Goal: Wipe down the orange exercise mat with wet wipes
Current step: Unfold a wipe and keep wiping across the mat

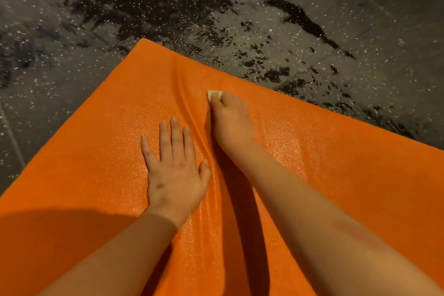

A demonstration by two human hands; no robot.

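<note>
**Right hand on the wipe, left hand flat on a mat that creeps**

My right hand (230, 120) has its fingers curled round a small folded wet wipe (213, 94) and presses it down on the orange exercise mat (96, 139). My left hand (176, 175) lies just beside it with straight, spread fingers, palm flat on the mat and holding nothing.

The mat lies spread on a dark speckled floor (72, 19) and fills the lower part of the view. It looks to me like thin, light foam with a fine pebbled skin, soft rather than stiff. Several ridges (192, 94) have bunched up between my two hands, running from my right wrist away toward the far edge. I judge that it will slide and buckle under a hard stroke, and that the sheen near my right arm may be damp and slicker. I would not lift or pinch it. The better hold is a flat palm pressing down close beside the stroke.

One corner (144, 42) points away from me and to the left. One edge runs from it back toward my left, the other off to the right. Both leave the frame, so I cannot tell which is the long side. My guess is that the length runs toward my body.
</note>
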